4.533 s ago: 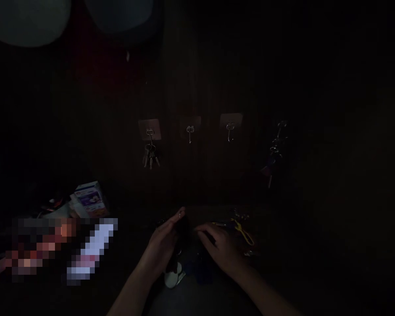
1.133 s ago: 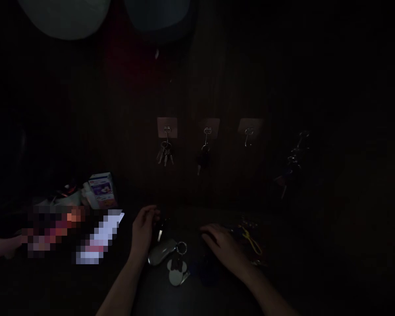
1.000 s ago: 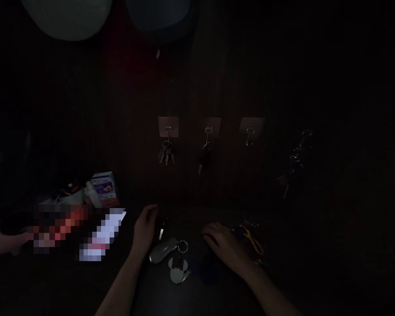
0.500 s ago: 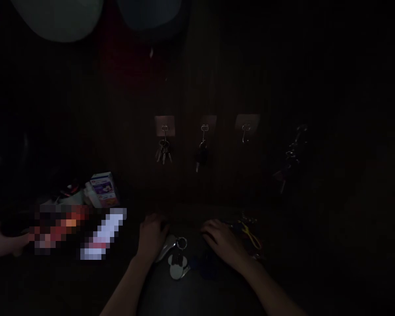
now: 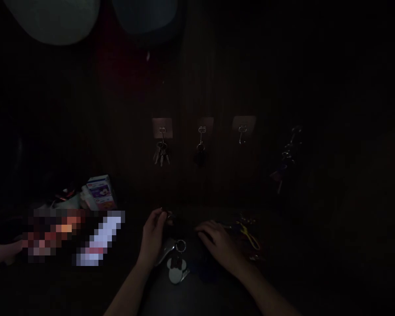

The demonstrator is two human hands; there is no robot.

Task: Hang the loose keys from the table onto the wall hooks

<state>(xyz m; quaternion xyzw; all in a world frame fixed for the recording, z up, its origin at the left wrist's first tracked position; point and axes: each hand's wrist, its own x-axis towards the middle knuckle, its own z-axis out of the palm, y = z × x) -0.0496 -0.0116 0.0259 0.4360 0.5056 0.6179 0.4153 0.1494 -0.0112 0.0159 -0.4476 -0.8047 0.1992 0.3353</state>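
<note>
The scene is very dark. My left hand (image 5: 152, 239) is closed in a pinch at the back of the table, by a small glinting thing (image 5: 170, 216) too dim to name. Just below it lie a silvery smooth object (image 5: 166, 253), a metal key ring (image 5: 181, 245) and a white mouse-head keychain (image 5: 175, 273) with a dark bow. Palm down, my right hand (image 5: 219, 243) rests with its fingers stretched out and nothing visible in them. Close to its right side are a yellow strap (image 5: 250, 237) and small metallic items (image 5: 246, 219), hard to make out.
On the wall, a hook (image 5: 162, 130) holds a bunch of keys (image 5: 161, 153), and a second holds a dark key set (image 5: 200, 156). A third hook (image 5: 242, 134) is bare; more keys (image 5: 283, 166) hang farther right. At left are a small box (image 5: 100, 191) and another person's hand (image 5: 3, 253).
My left hand has turned and its fingers have come together in a pinch, with a small glinting thing now visible beside them. My right hand has barely moved. The view has shifted slightly.
</note>
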